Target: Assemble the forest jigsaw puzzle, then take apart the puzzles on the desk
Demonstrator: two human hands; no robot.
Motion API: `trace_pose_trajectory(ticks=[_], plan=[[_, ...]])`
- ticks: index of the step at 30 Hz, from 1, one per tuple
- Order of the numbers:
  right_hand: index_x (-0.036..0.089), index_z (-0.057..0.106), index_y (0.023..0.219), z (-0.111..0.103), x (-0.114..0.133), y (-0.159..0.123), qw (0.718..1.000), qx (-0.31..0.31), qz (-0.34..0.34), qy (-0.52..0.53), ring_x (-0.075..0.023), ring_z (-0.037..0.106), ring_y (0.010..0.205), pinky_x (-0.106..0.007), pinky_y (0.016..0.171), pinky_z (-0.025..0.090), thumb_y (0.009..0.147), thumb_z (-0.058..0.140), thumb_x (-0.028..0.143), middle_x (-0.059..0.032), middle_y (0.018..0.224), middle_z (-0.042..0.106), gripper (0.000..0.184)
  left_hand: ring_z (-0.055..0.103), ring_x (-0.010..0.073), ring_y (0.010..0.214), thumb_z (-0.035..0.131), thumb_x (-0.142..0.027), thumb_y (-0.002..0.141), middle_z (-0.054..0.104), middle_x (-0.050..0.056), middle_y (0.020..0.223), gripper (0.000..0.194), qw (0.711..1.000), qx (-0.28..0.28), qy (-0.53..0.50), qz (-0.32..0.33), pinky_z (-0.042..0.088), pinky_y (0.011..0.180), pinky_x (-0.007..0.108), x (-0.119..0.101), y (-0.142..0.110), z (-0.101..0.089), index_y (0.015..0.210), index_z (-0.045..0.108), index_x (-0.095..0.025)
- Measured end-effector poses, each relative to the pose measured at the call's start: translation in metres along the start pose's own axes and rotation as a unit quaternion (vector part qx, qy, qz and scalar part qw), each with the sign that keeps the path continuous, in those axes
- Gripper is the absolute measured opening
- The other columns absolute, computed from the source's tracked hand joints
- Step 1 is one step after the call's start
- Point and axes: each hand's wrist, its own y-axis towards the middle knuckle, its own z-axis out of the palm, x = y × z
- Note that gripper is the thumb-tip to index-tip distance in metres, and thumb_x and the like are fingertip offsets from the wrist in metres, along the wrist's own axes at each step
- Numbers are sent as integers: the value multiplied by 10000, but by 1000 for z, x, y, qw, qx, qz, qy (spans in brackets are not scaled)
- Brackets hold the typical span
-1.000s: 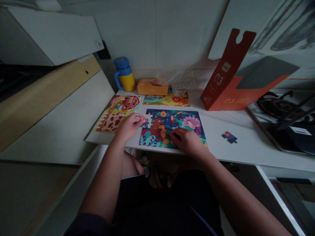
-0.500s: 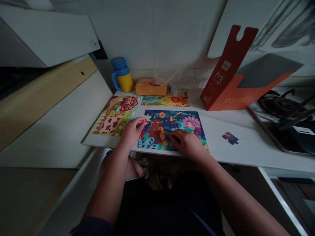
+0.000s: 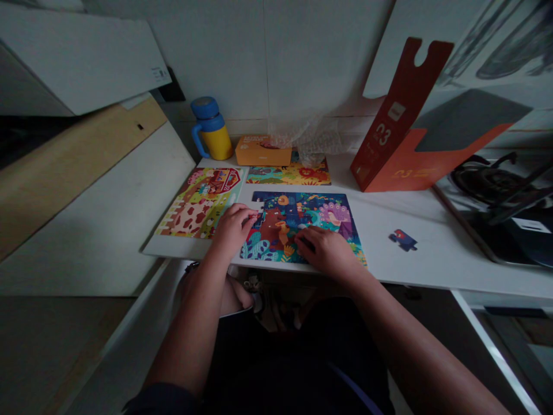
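A dark, colourful animal jigsaw puzzle (image 3: 311, 210) lies mostly assembled on the white table, with a gap in its upper left edge. My left hand (image 3: 233, 229) is at that gap, thumb and fingertips pinched on a small puzzle piece (image 3: 258, 217) with some red on it. The fingers cover much of that piece. Over the lower middle of the puzzle rests my right hand (image 3: 330, 249), its fingers curled with the tips close to the surface. Whether it holds anything is hidden. One loose purple-blue piece with red (image 3: 403, 240) lies to the right.
A farm puzzle (image 3: 194, 207) lies left, and a yellow-orange one (image 3: 298, 173) behind. At the back stand a blue-and-yellow mug bottle (image 3: 216, 135), an orange box (image 3: 263, 153) and bubble wrap (image 3: 313, 144). An open orange carton (image 3: 401, 167) and a stove (image 3: 496, 213) are at right.
My left hand has shifted slightly at the gap, and less red shows between its fingers. My right hand stays almost in place. The whole view has moved a little.
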Motion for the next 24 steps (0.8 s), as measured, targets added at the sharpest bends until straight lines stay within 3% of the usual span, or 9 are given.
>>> trace_pose_trajectory(ticks=[5,24], plan=[[218,721,1060,0,4,-2,1000,2,-18,-21,-192,706,861,-289,727,445,1066,522,294,-54,1025,752,214,660,224,1036,649,-248,1000,675,51,1082,113,1000,1,6,11,537,990,383,-2,0,1,1030,758,-249],[222,709,1056,1,5,-5,999,1,-19,-42,-187,687,838,-293,717,427,1073,505,318,-55,998,744,226,675,236,1021,700,-319,981,697,57,1072,92,999,4,23,25,539,944,388,-11,-1,-3,1017,730,-239]])
